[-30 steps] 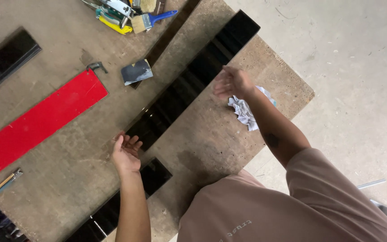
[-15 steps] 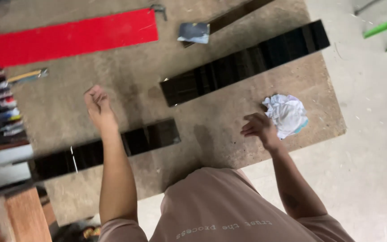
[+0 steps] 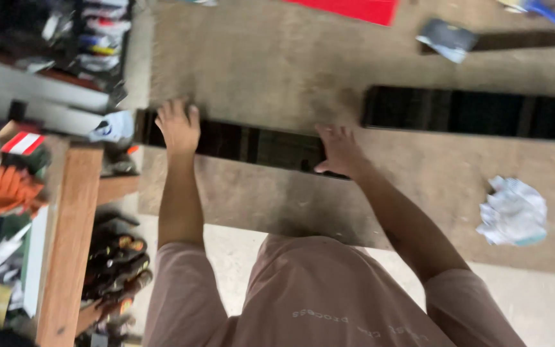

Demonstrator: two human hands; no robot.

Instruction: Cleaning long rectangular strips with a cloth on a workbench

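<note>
A: Where's the short glossy black strip (image 3: 252, 144)?
B: Flat on the brown chipboard tabletop (image 3: 277, 71); left hand (image 3: 178, 126) and right hand (image 3: 338, 149) rest open-fingered on its ends.
A: Advice?
B: Press evenly, keep it level.

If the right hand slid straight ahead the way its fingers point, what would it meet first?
The right hand rests on the near black panel, fingers pointing up the board. Ahead lies bare chipboard table; the way looks free, perhaps until the red panel.
</note>
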